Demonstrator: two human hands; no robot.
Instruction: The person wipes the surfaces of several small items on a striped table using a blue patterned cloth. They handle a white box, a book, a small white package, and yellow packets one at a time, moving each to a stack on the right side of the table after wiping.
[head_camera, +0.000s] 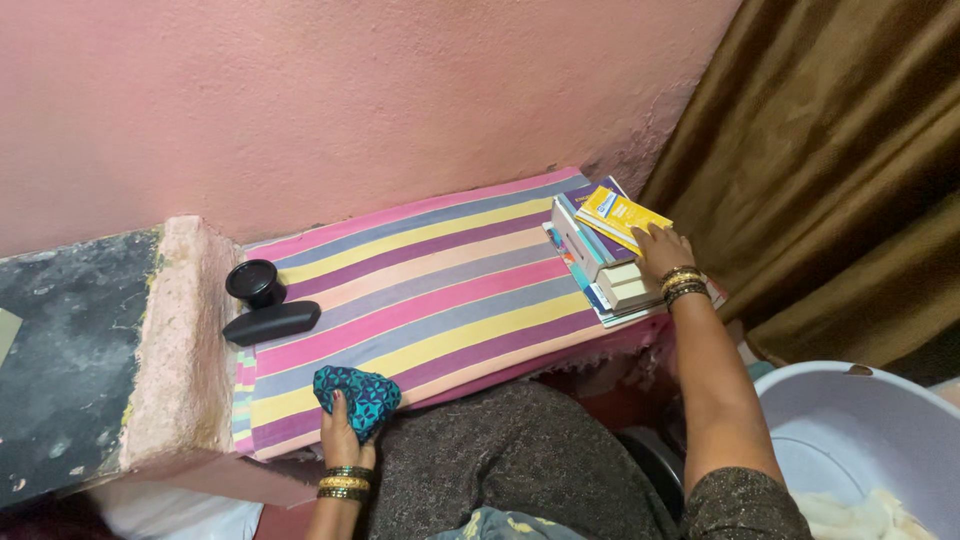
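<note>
My left hand (340, 432) grips a bunched blue patterned cloth (358, 396) pressed on the near edge of a striped cloth (430, 290) covering a shelf. My right hand (664, 250) rests palm down on a stack of books (605, 265) at the shelf's right end, its fingers touching a yellow booklet (620, 215) on top. Both wrists carry gold and dark bangles.
A round black container (255, 282) and a long black case (271, 321) lie at the shelf's left end beside a rough pink ledge (180, 340). A brown curtain (850, 170) hangs at right. A pale plastic tub (850, 440) stands at lower right. A pink wall is behind.
</note>
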